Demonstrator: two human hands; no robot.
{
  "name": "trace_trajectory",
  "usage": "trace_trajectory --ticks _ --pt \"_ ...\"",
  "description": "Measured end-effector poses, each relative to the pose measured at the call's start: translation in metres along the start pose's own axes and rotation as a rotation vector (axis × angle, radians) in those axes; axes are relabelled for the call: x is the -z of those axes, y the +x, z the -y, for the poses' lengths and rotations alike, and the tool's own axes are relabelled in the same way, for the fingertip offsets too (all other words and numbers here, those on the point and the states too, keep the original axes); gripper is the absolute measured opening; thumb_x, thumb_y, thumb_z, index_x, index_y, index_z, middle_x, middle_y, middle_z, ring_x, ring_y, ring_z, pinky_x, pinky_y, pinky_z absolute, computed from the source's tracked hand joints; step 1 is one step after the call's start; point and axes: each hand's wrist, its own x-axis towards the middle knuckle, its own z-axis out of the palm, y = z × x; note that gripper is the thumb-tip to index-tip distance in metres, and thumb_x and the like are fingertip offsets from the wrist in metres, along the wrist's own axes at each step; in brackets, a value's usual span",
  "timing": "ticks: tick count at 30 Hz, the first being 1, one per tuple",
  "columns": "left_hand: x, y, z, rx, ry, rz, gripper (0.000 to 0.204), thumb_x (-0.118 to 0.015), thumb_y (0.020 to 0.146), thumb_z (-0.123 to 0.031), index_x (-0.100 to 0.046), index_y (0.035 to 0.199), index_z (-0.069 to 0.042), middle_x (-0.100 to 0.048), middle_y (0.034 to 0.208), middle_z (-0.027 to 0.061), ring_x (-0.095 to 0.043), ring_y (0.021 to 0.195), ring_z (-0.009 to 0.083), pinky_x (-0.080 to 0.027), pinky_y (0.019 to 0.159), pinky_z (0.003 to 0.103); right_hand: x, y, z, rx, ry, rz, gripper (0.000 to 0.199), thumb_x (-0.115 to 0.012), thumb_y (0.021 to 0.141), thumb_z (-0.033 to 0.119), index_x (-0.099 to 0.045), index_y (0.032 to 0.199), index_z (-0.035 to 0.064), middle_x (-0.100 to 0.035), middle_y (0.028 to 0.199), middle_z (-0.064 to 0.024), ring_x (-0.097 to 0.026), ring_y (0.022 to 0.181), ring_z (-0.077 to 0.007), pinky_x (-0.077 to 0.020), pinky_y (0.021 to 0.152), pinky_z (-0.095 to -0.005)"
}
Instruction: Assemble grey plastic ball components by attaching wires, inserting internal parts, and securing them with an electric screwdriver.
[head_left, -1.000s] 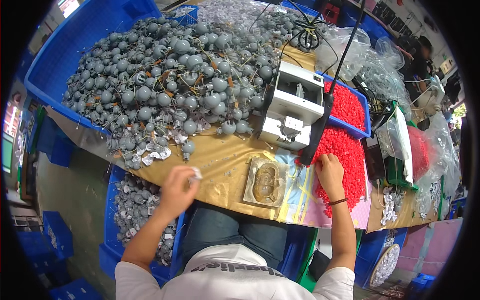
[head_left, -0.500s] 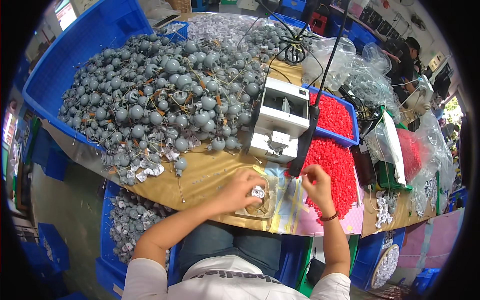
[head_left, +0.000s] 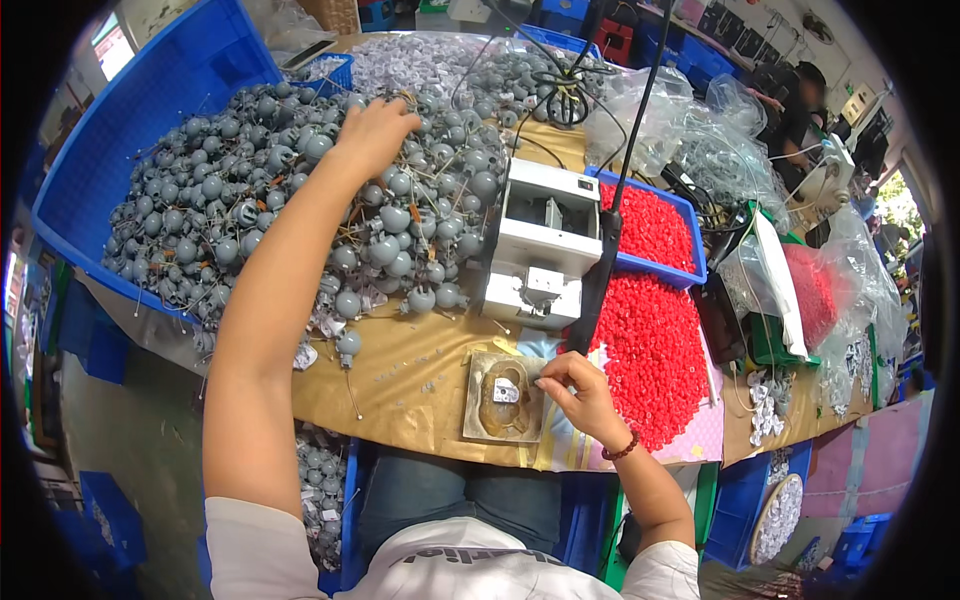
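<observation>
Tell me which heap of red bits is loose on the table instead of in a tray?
The nearer heap, beside the right hand, spreads loose over the tabletop. The farther one sits inside a blue tray behind it.

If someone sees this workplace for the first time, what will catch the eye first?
Probably the big heap of grey round parts filling the far left of the table, with the left hand reaching into it. Next, the bright red small pieces at the right, beside the right hand working at a small fixture.
</observation>
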Motion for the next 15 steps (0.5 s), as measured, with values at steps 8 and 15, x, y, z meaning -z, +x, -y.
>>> trace_trajectory --ticks 8,15 --pt "0.079 0.018 0.046 -0.055 -0.367 -0.726 0.044 -0.067 0.089 -0.032 -0.065 0.123 -0.005 -0.071 0.114 0.0199 -0.069 0.099 0.0345 -0.054 0.09 0.043 -0.013 -0.011 -0.006 0.116 -0.119 -0.01 0.014 -0.082 0.085 0.004 -0.069 0.091 0.0021 -0.067 0.084 -0.0076 -0.063 0.068 -0.0182 -0.0503 0.06 -0.0309" --pt "0.146 -0.024 0.015 0.168 -0.17 -0.547 0.037 -0.07 0.08 -0.028 -0.066 0.11 -0.006 -0.068 0.096 0.0191 -0.063 0.092 0.0374 -0.052 0.085 0.045 -0.036 0.0 -0.01 0.433 -0.443 -0.018 0.018 -0.083 0.08 0.012 -0.068 0.089 0.0079 -0.069 0.091 -0.0036 -0.065 0.09 -0.0237 -0.0497 0.08 -0.0371"
